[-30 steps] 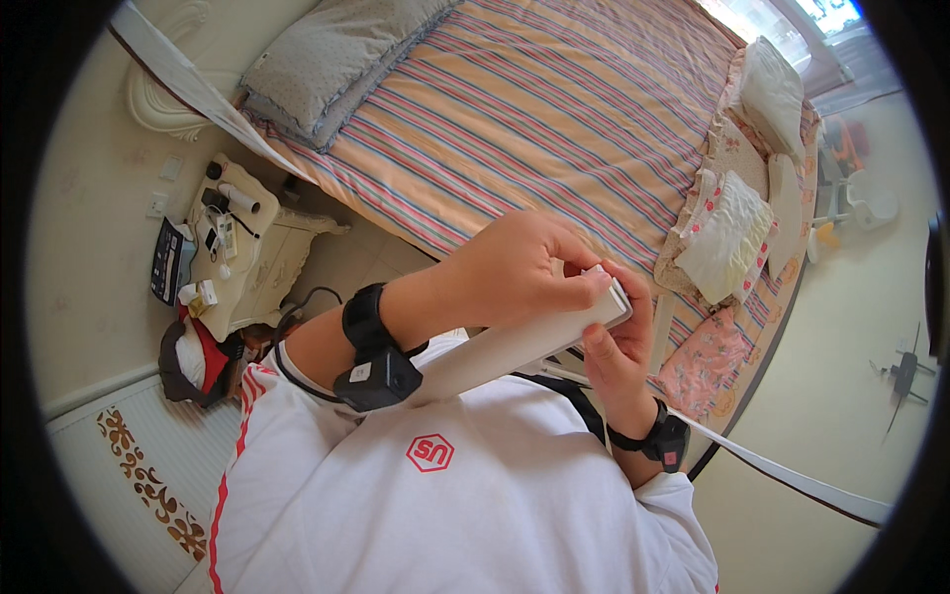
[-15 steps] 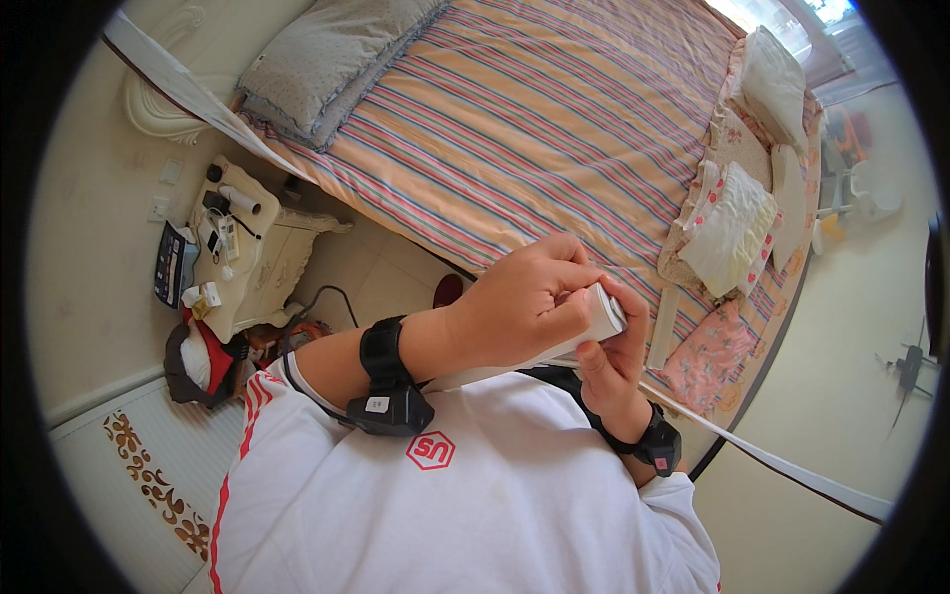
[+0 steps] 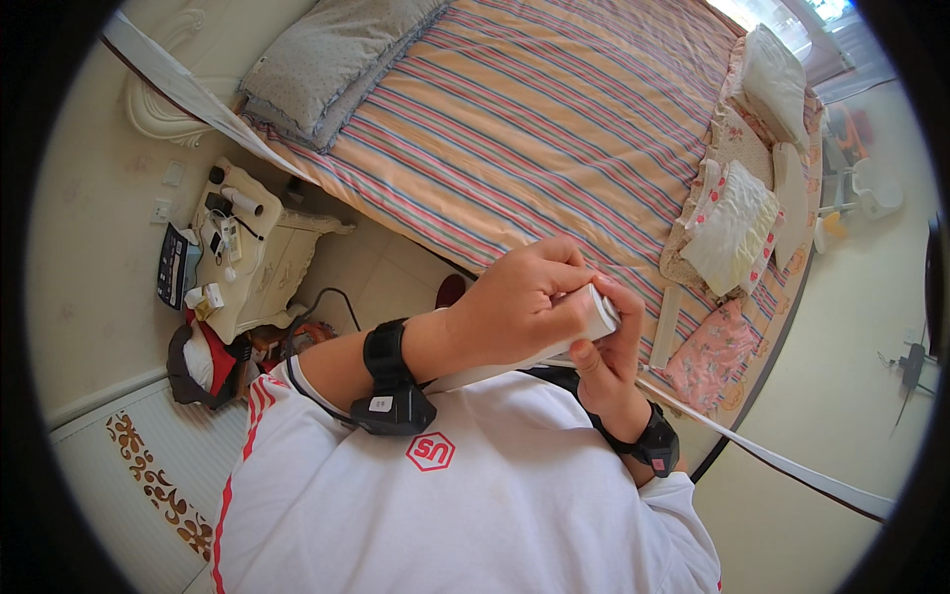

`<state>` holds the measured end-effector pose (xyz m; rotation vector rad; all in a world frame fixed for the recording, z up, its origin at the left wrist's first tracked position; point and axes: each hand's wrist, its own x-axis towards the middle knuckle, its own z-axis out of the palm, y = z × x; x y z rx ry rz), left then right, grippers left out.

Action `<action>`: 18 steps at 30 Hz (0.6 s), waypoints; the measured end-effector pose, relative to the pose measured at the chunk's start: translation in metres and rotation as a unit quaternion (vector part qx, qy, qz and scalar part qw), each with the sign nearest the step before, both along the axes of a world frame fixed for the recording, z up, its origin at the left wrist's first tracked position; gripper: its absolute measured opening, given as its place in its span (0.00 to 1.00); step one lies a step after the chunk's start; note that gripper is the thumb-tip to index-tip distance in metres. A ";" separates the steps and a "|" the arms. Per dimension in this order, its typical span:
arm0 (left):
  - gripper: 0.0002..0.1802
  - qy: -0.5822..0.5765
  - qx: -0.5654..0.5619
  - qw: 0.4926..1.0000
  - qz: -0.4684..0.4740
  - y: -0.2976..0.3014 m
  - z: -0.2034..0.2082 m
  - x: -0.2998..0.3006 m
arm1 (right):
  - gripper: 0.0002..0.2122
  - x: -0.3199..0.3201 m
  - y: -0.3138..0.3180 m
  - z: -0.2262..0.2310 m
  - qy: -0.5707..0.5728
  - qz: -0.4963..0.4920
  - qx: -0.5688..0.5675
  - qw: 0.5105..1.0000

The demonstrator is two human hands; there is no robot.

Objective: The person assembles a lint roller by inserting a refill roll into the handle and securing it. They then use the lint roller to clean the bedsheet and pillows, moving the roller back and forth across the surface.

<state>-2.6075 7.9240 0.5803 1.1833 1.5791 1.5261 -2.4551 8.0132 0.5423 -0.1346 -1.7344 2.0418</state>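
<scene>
A long white bar [image 3: 542,358] with a rounded, flattened end lies slantwise in front of my chest; part of it is hidden behind my left forearm. My left hand [image 3: 534,300] is closed over the bar near that end, its fingertips pressed down on the upper edge. From the other side my right hand [image 3: 612,342] wraps round the same end, thumb below and fingers curled over the far side. The fingertips of both hands meet at the top. What exactly they pinch there is hidden. Each wrist wears a black strap with a small box.
Beyond my hands is a bed with a striped sheet [image 3: 554,129]. Grey pillows [image 3: 322,69] lie at its far left, folded bedding [image 3: 732,228] and a pink cloth [image 3: 714,358] at its right. A cluttered cream nightstand [image 3: 267,267] stands left, with a bag [image 3: 203,366] beside it.
Both hands keep their grip on the white bar. The bar's end and the right fingers have shifted very slightly left.
</scene>
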 end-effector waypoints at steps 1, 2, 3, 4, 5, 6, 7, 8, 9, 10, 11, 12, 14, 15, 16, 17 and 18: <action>0.12 -0.006 0.010 1.000 0.002 0.000 -0.001 0.000 | 0.27 0.001 -0.001 -0.001 -0.001 0.004 0.005 1.000; 0.11 -0.010 0.021 1.000 -0.005 -0.001 -0.001 0.000 | 0.27 0.001 0.000 -0.002 0.006 0.008 0.012 1.000; 0.11 -0.004 0.017 1.000 -0.011 -0.003 -0.002 0.001 | 0.27 0.001 -0.001 -0.003 0.012 0.011 0.007 1.000; 0.12 0.004 0.013 1.000 -0.026 -0.003 -0.002 0.001 | 0.27 0.002 -0.001 -0.003 0.002 0.007 0.005 1.000; 0.13 -0.004 -0.004 1.000 -0.022 -0.005 -0.002 0.002 | 0.27 0.002 -0.002 -0.004 0.003 0.007 0.008 1.000; 0.12 0.007 -0.005 1.000 -0.026 -0.005 -0.002 0.002 | 0.27 0.002 -0.002 -0.004 0.004 0.007 0.011 1.000; 0.11 0.002 -0.020 1.000 -0.012 -0.006 -0.002 0.003 | 0.27 0.002 -0.003 -0.004 0.002 0.007 0.007 1.000; 0.11 0.003 -0.027 1.000 -0.009 -0.007 -0.002 0.004 | 0.27 0.002 -0.003 -0.004 0.000 0.006 0.001 1.000; 0.11 -0.001 -0.029 1.000 0.001 -0.006 -0.001 0.004 | 0.27 0.002 -0.003 -0.004 -0.002 0.007 -0.006 1.000; 0.11 0.002 -0.023 1.000 -0.001 -0.007 -0.001 0.005 | 0.27 0.002 -0.003 -0.004 -0.003 0.005 -0.004 1.000; 0.11 0.005 -0.016 1.000 0.001 -0.006 0.000 0.005 | 0.27 0.002 -0.003 -0.003 -0.003 0.006 -0.004 1.000; 0.11 0.000 -0.013 1.000 0.000 -0.006 0.000 0.006 | 0.27 0.003 -0.004 -0.003 -0.007 0.005 -0.010 1.000; 0.10 -0.010 -0.007 1.000 0.007 -0.005 0.001 0.007 | 0.27 0.003 -0.003 -0.003 -0.005 0.004 -0.003 1.000; 0.10 -0.008 -0.006 1.000 0.006 -0.005 0.001 0.008 | 0.27 0.004 -0.003 -0.003 -0.005 0.005 -0.004 1.000; 0.10 -0.008 -0.006 1.000 0.007 -0.004 0.002 0.008 | 0.27 0.004 -0.003 -0.003 -0.006 0.003 -0.002 1.000; 0.10 -0.007 -0.006 1.000 0.007 -0.005 0.002 0.008 | 0.27 0.005 -0.003 -0.004 -0.007 0.002 -0.001 1.000; 0.10 -0.010 -0.006 1.000 0.008 -0.004 0.002 0.008 | 0.27 0.005 -0.002 -0.004 -0.005 0.004 0.003 1.000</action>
